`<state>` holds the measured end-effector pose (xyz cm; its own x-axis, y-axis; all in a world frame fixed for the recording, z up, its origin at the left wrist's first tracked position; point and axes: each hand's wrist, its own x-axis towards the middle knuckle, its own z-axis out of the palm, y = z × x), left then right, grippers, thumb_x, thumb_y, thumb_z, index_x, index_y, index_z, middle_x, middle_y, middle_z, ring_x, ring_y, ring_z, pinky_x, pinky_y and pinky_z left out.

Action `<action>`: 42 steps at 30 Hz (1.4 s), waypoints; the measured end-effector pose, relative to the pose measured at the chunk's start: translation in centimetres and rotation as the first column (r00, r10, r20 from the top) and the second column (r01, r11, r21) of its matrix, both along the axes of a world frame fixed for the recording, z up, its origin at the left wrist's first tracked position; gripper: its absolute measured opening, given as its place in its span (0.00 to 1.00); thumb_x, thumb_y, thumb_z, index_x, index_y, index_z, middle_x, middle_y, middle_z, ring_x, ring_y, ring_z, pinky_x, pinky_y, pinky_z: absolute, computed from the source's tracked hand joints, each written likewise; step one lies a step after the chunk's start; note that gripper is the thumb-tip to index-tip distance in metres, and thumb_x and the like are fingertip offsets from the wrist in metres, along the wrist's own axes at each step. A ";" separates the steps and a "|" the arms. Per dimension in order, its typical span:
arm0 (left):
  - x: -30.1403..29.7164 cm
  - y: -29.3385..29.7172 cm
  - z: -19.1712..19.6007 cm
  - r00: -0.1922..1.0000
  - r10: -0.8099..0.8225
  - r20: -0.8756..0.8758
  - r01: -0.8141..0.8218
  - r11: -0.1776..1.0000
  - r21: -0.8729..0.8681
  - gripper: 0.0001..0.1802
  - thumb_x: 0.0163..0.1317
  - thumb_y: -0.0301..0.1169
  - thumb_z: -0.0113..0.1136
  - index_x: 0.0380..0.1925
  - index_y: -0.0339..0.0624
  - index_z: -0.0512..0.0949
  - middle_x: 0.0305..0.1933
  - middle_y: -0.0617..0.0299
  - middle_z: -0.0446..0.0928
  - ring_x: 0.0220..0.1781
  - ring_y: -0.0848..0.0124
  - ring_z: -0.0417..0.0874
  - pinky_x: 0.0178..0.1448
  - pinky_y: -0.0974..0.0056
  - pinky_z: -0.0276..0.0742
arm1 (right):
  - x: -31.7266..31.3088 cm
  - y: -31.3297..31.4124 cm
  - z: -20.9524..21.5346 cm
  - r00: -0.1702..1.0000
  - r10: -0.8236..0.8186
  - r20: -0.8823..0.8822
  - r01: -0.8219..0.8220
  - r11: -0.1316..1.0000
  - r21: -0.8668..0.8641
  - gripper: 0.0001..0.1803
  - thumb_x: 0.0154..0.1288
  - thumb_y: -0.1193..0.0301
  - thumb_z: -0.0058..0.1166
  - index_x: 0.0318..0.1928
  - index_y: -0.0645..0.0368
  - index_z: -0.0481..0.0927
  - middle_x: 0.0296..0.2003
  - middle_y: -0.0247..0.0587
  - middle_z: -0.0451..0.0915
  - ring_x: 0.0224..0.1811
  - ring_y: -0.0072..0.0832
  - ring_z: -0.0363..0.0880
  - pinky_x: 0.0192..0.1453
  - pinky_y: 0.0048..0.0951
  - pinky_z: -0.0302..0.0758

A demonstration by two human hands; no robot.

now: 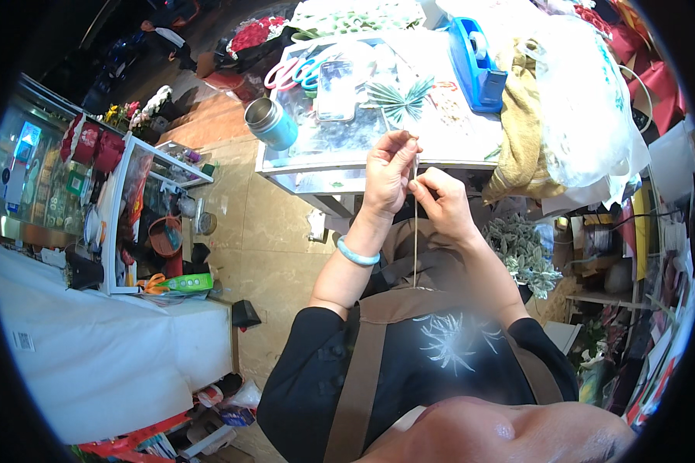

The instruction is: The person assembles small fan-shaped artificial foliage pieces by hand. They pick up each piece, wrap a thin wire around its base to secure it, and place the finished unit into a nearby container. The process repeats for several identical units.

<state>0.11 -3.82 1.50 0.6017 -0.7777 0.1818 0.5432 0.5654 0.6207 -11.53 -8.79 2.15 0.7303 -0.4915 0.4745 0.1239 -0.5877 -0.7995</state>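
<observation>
A thin, light brown stick [415, 247] runs upright in front of my apron. My left hand [390, 171] pinches its upper part between thumb and fingers. Just below and to the right, my right hand [442, 202] closes its thumb and forefinger on the same stick. Right above my left fingertips spreads a green, pleated, fan-shaped leaf [401, 100]. Whether it is joined to the stick is hidden by my fingers. Both hands are at the near edge of a white-framed glass-topped table [309, 164].
On the table are a blue tape dispenser [477, 69], a phone [336, 91], a blue steel-rimmed cup [272, 123] and tape rolls [293, 73]. A yellow-brown cloth [521, 123] and white plastic bag [583, 116] lie right. Orange-handled scissors [154, 284] rest at left. A person [170, 40] is far off.
</observation>
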 end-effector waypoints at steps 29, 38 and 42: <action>-0.4 1.2 2.6 0.923 0.208 0.323 -0.236 0.971 0.048 0.06 0.59 0.26 0.58 0.36 0.36 0.78 0.32 0.60 0.79 0.31 0.75 0.77 0.37 0.73 0.72 | 0.9 -3.2 4.2 0.952 0.000 0.307 -0.164 0.845 0.509 0.17 0.62 0.67 0.55 0.47 0.64 0.74 0.32 0.28 0.76 0.33 0.13 0.69 0.36 0.16 0.67; -2.0 1.1 3.4 0.881 0.141 0.452 -0.178 0.983 0.041 0.11 0.61 0.31 0.58 0.39 0.34 0.76 0.37 0.58 0.79 0.36 0.74 0.78 0.43 0.71 0.72 | 0.5 -4.1 5.1 0.890 -0.045 0.454 -0.211 0.842 0.497 0.06 0.61 0.73 0.55 0.35 0.63 0.77 0.28 0.27 0.75 0.28 0.13 0.68 0.33 0.15 0.65; -2.1 1.0 4.2 0.871 0.217 0.441 -0.219 0.975 -0.046 0.12 0.61 0.32 0.58 0.38 0.33 0.76 0.37 0.60 0.79 0.39 0.74 0.77 0.46 0.70 0.70 | 0.2 -3.4 4.3 0.900 -0.076 0.428 -0.188 0.820 0.541 0.06 0.60 0.73 0.57 0.36 0.63 0.77 0.29 0.27 0.75 0.28 0.12 0.68 0.32 0.14 0.65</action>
<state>-1.95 -2.79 5.65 0.6146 -0.6379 0.4641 0.0757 0.6333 0.7702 -11.36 -12.15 6.46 0.5638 -0.7280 0.3901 0.5357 -0.0371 -0.8436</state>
